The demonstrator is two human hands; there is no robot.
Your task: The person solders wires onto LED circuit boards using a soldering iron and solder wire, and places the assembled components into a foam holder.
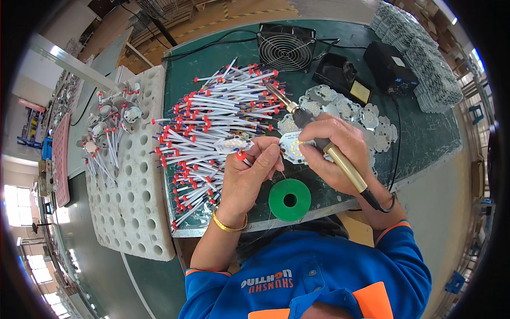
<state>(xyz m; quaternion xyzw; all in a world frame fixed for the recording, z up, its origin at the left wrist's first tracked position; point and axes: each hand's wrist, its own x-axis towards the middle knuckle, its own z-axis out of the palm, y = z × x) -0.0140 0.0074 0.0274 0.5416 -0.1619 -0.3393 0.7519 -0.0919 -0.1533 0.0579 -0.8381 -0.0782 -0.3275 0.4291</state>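
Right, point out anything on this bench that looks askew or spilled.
Nothing looks spilled or damaged. The red-tipped white wires lie in a loose, criss-crossed heap on the green mat, and the round white LED boards overlap untidily.

Your one view comes from the head camera, looking steeply down and close onto the green bench (425,143) in front of you. Your forearms enter from the near edge, the fan (287,48) sits at the far side, and fisheye bending curves everything toward the rim.
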